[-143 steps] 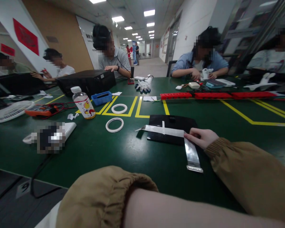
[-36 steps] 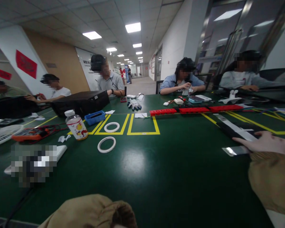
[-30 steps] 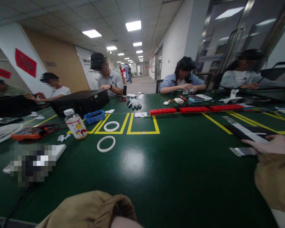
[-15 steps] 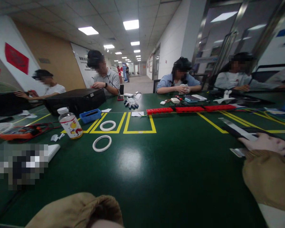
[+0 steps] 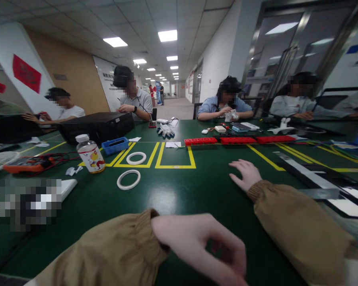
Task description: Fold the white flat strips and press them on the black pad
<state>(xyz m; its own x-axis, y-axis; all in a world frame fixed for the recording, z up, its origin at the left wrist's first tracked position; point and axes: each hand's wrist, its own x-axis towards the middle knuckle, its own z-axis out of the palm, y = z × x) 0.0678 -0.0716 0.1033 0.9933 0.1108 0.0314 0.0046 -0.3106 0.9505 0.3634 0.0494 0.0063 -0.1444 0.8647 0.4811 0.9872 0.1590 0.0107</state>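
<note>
My right hand (image 5: pixel 246 174) lies flat on the green table (image 5: pixel 173 194) near its middle, fingers spread, holding nothing. Its tan sleeve runs back to the lower right. My left hand (image 5: pixel 205 248) is close to the camera at the bottom centre, fingers curled with thumb and fingertips meeting in a loop; nothing shows inside it. A black panel (image 5: pixel 319 179) crossed by long white strips lies at the right, apart from both hands, with a silvery strip (image 5: pixel 322 193) beside it.
Two white tape rings (image 5: pixel 128 179) (image 5: pixel 136 158), a small bottle (image 5: pixel 90 153), a blue tray (image 5: pixel 115 145), a black case (image 5: pixel 97 126) and an orange meter (image 5: pixel 26 164) sit left. Red bars (image 5: pixel 238 140) and gloves (image 5: pixel 166 130) lie farther back. Several people sit opposite.
My right hand left the black panel and silvery strip at the right and moved left to the table's middle. My left hand rose into view at the bottom.
</note>
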